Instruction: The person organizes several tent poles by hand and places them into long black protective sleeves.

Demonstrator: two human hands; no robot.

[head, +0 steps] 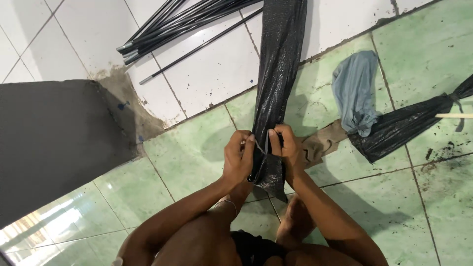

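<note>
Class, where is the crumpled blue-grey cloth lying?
In the head view, the crumpled blue-grey cloth lies on the green tiled floor, upper right, beside a tied black woven bag.

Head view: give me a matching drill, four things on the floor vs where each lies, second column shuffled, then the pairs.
Things:
1. black mesh roll
2. black rods
3. blue-grey cloth
4. tied black bundle

Places:
A. on the white tiles, top of the picture
B. far right, knotted beside a pale stick
C. pinched between the left hand and the right hand
D. on the green tiles, its lower end meeting the tied bundle

Pairs: 1-C, 2-A, 3-D, 4-B
</note>
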